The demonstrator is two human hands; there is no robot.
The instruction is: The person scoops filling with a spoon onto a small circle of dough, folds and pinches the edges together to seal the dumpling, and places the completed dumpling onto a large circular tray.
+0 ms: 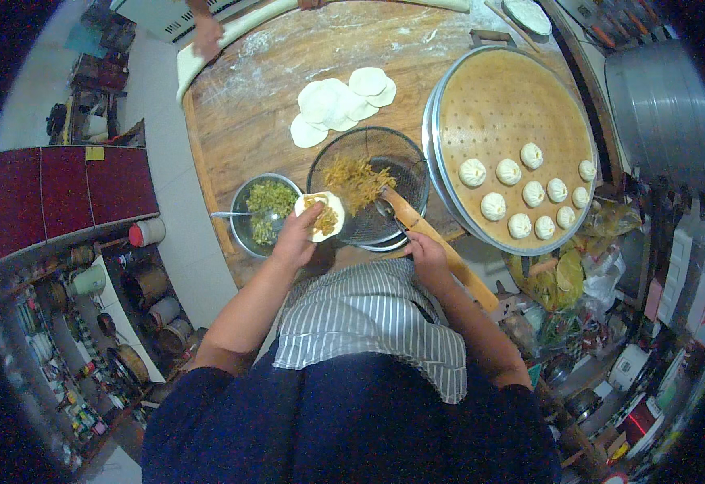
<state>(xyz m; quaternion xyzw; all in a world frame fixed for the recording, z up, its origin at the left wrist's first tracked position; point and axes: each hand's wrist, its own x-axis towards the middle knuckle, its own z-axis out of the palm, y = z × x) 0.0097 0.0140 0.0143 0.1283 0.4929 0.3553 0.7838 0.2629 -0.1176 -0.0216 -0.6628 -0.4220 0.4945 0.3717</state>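
My left hand (pixel 297 237) holds a round dough wrapper (pixel 335 209) with shredded brown filling on it, the thumb pressed onto the filling. My right hand (pixel 430 257) grips the dark handle of a metal spoon (pixel 384 209), whose bowl is in the wire mesh basket (pixel 410 145). More shredded filling (pixel 355 178) is heaped in that basket. A wooden paddle (pixel 434 239) slants over the basket's rim and passes beside my right hand. To the left stands a metal bowl (pixel 236 235) of chopped green filling (pixel 271 201), a second spoon (pixel 231 214) resting in it.
Flat dough wrappers (pixel 328 103) overlap on the wooden table (pixel 256 121) beyond the basket. At right, a large round perforated tray (pixel 510 97) carries several pleated buns (pixel 533 193). Another person's hand (pixel 207 36) touches a long dough roll (pixel 243 27) along the far edge.
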